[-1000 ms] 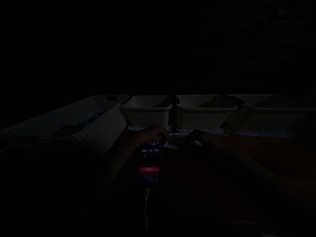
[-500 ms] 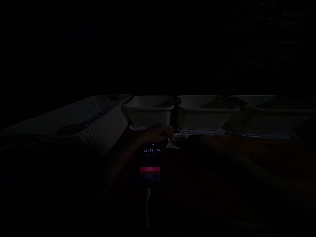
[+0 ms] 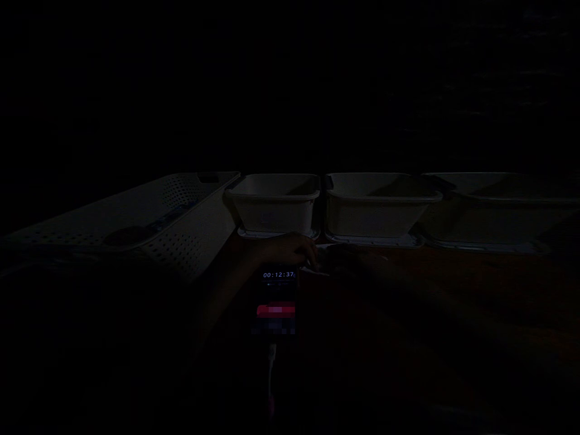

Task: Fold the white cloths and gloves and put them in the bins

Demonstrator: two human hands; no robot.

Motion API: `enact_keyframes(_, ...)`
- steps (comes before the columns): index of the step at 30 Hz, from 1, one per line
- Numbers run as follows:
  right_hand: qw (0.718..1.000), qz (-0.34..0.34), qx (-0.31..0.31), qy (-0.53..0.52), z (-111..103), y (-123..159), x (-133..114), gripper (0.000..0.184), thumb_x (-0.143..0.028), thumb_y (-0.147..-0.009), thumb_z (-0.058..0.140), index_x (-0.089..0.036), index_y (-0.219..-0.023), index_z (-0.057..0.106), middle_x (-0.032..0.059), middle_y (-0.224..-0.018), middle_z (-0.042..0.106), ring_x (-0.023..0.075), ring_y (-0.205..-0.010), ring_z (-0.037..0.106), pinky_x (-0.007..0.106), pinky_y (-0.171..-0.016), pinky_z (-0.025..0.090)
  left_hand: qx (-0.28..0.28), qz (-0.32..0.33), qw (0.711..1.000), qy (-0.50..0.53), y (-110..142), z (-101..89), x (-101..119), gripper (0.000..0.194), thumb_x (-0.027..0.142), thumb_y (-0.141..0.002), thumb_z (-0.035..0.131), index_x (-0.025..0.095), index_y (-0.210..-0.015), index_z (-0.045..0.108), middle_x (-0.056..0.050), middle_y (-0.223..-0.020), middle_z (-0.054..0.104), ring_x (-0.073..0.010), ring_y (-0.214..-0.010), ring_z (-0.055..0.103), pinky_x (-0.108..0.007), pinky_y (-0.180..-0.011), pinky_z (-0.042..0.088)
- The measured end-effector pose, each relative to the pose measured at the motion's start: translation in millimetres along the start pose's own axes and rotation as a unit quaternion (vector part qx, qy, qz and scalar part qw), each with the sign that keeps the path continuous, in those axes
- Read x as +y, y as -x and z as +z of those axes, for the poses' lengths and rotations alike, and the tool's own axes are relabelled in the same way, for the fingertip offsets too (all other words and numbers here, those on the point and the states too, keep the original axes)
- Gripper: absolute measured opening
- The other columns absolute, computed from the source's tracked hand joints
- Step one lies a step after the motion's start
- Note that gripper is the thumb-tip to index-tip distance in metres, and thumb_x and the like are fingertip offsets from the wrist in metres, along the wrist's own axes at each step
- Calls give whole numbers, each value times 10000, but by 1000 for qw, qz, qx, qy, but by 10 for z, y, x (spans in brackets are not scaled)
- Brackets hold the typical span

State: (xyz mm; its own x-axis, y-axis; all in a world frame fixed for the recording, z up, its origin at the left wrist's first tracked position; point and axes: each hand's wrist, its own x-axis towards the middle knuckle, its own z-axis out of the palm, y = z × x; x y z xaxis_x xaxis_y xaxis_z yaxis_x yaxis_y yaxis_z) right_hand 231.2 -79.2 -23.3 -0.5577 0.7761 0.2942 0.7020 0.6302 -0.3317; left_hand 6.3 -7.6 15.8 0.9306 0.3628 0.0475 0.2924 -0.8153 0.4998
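The scene is very dark. My left hand point(image 3: 292, 249) reaches in from the left, its fingers bent down and closed at the left edge of a thin white sheet-like thing point(image 3: 317, 272); I cannot tell whether it is paper, cloth or plastic. Over the right part of that sheet lies my right hand point(image 3: 347, 258), barely visible, with its fingers lost in shadow. Just below my left wrist, a lit phone point(image 3: 275, 302) shows a running timer at 00:12:37.
A white perforated basket point(image 3: 212, 232) stands at the left with dark contents. Three pale tubs, a left one point(image 3: 272, 212), a middle one point(image 3: 376, 217) and a right one point(image 3: 493, 223), line the back on light bases. A white cable point(image 3: 270, 374) runs from the phone.
My right hand has shifted slightly left and covers more of the white sheet. The left fingers have dipped a little lower. The timer has gone from 00:12:36 to 00:12:37.
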Motion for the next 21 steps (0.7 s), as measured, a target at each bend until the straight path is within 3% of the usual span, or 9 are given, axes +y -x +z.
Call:
enact_keyframes(8, 993, -43, 0, 110, 196, 14, 202, 470, -369, -893, 354, -201, -1329, 396, 106, -1393, 359, 233, -1293, 308, 474, -1034, 301, -12, -10, 999, 39, 19, -24, -25, 364, -24, -712, 459, 181, -900, 693, -41, -981, 649, -110, -872, 591, -219, -775, 437)
enact_keyframes(15, 988, -51, -12, 147, 197, 47, 195, 500, -388, -909, 296, -200, -1371, 321, 91, -1421, 305, 209, -1322, 237, 462, -1061, 257, 15, -48, 998, 49, 46, -31, -137, 367, -2, -731, 432, 176, -929, 685, -39, -873, 676, -104, -771, 601, -214, -723, 447)
enact_keyframes(21, 990, -41, -10, 137, 217, 19, 195, 498, -387, -901, 319, -210, -1366, 328, 83, -1416, 317, 208, -1315, 258, 470, -1057, 263, 19, -41, 997, 63, 43, -28, -160, 415, -47, -692, 378, 157, -874, 691, -53, -928, 665, -94, -789, 600, -206, -709, 455)
